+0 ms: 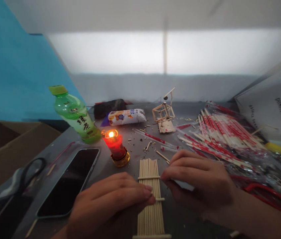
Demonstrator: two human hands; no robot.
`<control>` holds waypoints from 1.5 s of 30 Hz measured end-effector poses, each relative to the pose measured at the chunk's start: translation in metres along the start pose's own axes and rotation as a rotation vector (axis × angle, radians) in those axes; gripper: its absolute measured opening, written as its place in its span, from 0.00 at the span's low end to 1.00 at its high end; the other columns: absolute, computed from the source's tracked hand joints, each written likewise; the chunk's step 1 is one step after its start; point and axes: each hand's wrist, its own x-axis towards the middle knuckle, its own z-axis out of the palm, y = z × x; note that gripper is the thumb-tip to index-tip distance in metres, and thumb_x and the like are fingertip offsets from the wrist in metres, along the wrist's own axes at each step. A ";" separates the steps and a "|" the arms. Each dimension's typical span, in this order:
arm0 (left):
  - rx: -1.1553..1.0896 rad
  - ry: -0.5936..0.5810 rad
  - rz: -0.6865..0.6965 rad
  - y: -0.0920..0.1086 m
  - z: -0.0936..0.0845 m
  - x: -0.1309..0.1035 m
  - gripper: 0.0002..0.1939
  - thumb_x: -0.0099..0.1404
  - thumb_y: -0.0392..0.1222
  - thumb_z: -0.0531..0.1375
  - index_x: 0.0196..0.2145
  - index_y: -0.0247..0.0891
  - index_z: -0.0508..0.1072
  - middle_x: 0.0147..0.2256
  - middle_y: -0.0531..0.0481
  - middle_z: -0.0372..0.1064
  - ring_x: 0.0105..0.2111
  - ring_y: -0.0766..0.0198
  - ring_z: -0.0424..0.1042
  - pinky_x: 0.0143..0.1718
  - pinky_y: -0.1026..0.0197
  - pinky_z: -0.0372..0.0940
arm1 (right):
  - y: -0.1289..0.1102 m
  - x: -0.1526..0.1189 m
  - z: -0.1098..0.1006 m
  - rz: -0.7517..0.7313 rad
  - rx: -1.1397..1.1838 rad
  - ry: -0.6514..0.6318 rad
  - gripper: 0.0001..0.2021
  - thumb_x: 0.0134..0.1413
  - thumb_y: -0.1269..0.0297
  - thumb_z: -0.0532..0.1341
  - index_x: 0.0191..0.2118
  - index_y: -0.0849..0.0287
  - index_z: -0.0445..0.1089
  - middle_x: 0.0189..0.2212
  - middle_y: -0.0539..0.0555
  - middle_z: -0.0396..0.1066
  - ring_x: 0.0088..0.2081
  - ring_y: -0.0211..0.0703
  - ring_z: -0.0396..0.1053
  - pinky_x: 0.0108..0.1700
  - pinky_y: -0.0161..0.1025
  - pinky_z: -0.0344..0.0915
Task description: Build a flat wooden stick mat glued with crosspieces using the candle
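Observation:
A narrow panel of thin wooden sticks (150,215) laid side by side lies on the table in front of me, with several sticks set across it. My left hand (112,202) reaches over the panel's left side, thumb and fingers pinched together by the middle cross stick (160,199). Whatever is between those fingertips is mostly hidden. On the other side, my right hand (200,179) has its fingers closed, the tips beside the right end of the upper cross stick (149,178). I cannot see what they hold. A lit red candle (115,146) in a gold base stands just beyond my left hand.
A green tea bottle (75,114), a phone (68,182) and a snack packet (126,117) are on the left and back. Behind the panel stands a small stick model (164,114). Wrapped sticks (225,129) pile up at right, near red-handled scissors (269,196).

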 end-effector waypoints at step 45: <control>-0.263 0.077 -0.647 0.014 0.005 0.009 0.11 0.61 0.34 0.69 0.37 0.51 0.84 0.33 0.58 0.84 0.30 0.65 0.84 0.30 0.75 0.76 | -0.002 0.003 -0.005 0.191 0.011 -0.121 0.02 0.65 0.67 0.64 0.40 0.57 0.74 0.33 0.49 0.76 0.35 0.38 0.70 0.38 0.35 0.66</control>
